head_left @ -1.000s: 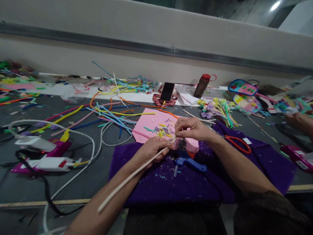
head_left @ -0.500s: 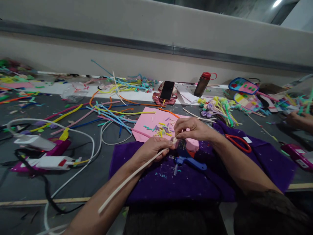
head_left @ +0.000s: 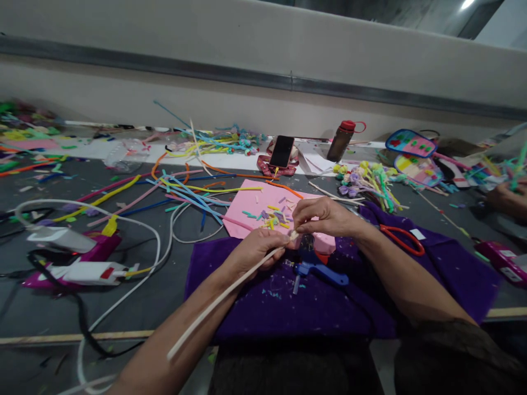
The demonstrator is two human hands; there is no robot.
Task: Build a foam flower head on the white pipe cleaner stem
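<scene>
A long cream pipe cleaner (head_left: 224,298) runs from my fingers down along my left forearm. My left hand (head_left: 265,247) is closed on it near its upper end. My right hand (head_left: 319,215) pinches the small cream tip just above, the fingertips of both hands almost touching. Below them a blue glue gun (head_left: 323,272) lies on a purple cloth (head_left: 288,315). Behind the hands is a pink sheet (head_left: 241,211) with several short cut pieces (head_left: 274,218) in yellow, purple and teal.
Coloured pipe cleaners (head_left: 193,197) lie to the left, by white chargers (head_left: 88,272) and cables. Red-handled scissors (head_left: 401,240) rest on the cloth at right. Behind stand a phone (head_left: 282,151) and a bottle (head_left: 341,141). Another person's hand (head_left: 508,198) shows at far right.
Hardly anything differs. Both hands keep their hold on the cream pipe cleaner at the same spot, and the view has shifted very slightly.
</scene>
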